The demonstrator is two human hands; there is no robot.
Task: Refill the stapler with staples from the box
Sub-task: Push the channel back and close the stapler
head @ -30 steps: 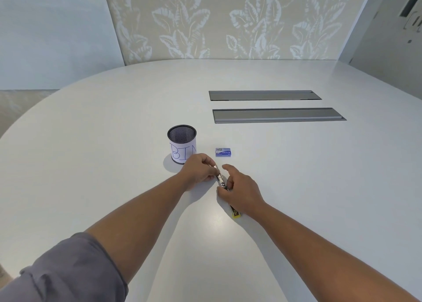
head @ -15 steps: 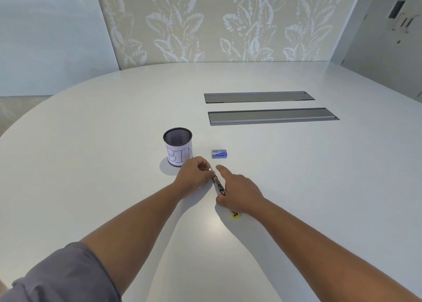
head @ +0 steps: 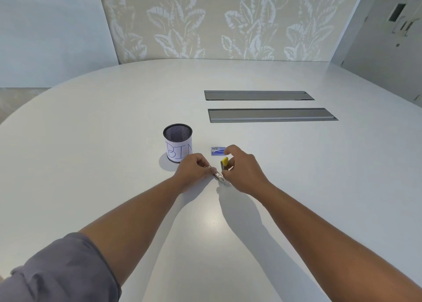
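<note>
Stapler [head: 221,173]: small, metal body with a yellow cap end; on the white table [head: 114,142], between the two hands. It stands hinged open: the lower metal part lies flat beside the left fingertips, the yellow-tipped top arm is raised near the right thumb.

Left hand [head: 194,168]: fingers curled closed, pinching the near metal part and pinning it to the table.

Right hand [head: 242,171]: thumb and lower fingers closed on the raised top arm just under its yellow tip; index finger lifted and extended forward, touching nothing that can be made out.

Staple box [head: 218,151]: small, blue, flat on the table just beyond the right index fingertip, apart from it. Whether it is open cannot be told at this size.

Mesh cup [head: 178,142]: black wire, paper label reading "BIN"; just beyond the left knuckles, not touched.

Progress (judged): opening of the stapler looks done or nearly done, with the magazine exposed. Whether any staples sit in the channel cannot be seen. Left to do: take a strip from the box, lay it in the channel, close the top arm.
</note>
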